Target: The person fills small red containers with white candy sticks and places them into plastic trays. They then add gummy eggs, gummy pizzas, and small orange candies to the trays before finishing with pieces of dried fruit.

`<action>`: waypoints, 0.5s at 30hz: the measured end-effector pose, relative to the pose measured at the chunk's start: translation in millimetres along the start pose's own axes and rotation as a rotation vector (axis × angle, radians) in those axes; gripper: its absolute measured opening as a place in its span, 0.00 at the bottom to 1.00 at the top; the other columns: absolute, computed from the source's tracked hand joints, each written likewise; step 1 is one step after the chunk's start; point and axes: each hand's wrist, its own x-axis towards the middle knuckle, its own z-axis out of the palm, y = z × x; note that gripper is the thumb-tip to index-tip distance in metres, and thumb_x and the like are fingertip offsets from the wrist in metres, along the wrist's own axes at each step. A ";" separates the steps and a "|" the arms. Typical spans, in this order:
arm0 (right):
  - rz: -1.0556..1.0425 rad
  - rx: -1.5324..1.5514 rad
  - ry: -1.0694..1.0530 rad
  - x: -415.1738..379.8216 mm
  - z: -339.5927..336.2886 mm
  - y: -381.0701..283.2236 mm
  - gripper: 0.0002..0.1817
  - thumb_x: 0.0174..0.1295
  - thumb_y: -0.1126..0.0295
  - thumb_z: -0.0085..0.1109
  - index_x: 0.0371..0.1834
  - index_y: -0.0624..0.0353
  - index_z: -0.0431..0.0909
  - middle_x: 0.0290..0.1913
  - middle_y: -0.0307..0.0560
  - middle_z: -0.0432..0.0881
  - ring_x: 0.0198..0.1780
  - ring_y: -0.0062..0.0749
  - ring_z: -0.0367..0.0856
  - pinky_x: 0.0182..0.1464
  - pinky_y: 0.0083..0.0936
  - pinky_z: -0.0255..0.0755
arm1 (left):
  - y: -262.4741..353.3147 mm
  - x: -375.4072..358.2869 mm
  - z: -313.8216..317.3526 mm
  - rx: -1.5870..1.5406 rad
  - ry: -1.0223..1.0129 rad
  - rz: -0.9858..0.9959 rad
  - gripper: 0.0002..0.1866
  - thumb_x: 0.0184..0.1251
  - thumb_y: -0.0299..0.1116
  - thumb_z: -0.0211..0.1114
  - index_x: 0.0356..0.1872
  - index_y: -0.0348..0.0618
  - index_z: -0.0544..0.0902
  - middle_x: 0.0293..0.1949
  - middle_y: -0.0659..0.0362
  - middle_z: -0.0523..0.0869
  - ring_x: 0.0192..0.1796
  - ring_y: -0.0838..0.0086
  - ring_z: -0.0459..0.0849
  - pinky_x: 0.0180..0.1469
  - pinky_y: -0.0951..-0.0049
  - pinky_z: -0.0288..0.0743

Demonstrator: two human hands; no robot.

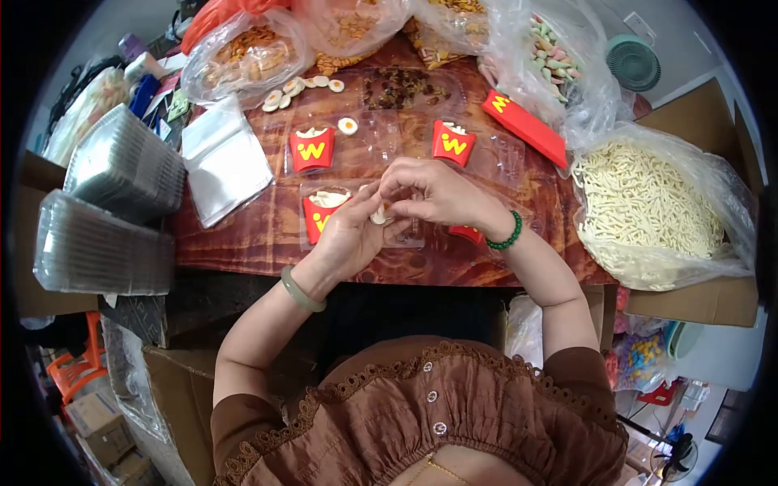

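Note:
Over the front middle of the table, my left hand has its fingers closed around a small white piece that looks like a fried-egg gummy. My right hand meets it there with fingers pinched together; what they grip is hidden. Under my left hand lies a red fries box with pale sticks in its top, set in a clear tray. A second red box is mostly covered by my right forearm. Farther back stand two more filled red boxes, left and right. One egg gummy rests beside the left one.
Several egg gummies and dark pieces lie at the back, before open candy bags. Flattened red boxes and a bag of pale sticks are right. Clear sleeves and stacked trays stand left.

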 end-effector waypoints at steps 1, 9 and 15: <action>0.088 0.043 -0.022 -5.9 -5.6 -1.4 0.07 0.55 0.75 0.64 0.35 0.63 0.78 0.40 0.42 0.79 0.40 0.27 0.79 0.40 0.24 0.73 | -3.1 4.5 4.6 0.005 -0.021 -0.016 0.19 0.78 0.36 0.40 0.63 0.38 0.63 0.56 0.55 0.73 0.57 0.72 0.76 0.59 0.67 0.72; 0.047 -0.185 0.206 -62.0 -31.1 10.0 0.06 0.59 0.73 0.61 0.36 0.63 0.78 0.35 0.45 0.81 0.38 0.27 0.80 0.40 0.25 0.73 | -35.8 52.7 28.1 0.038 0.147 -0.172 0.19 0.78 0.37 0.37 0.54 0.31 0.68 0.49 0.50 0.78 0.48 0.64 0.83 0.52 0.70 0.82; 0.355 -0.014 0.597 -89.8 -86.6 52.1 0.07 0.59 0.74 0.59 0.39 0.63 0.78 0.35 0.45 0.83 0.32 0.25 0.80 0.36 0.21 0.73 | -38.7 75.2 41.8 0.131 0.222 -0.162 0.19 0.79 0.40 0.36 0.52 0.34 0.70 0.49 0.50 0.79 0.50 0.61 0.82 0.50 0.69 0.81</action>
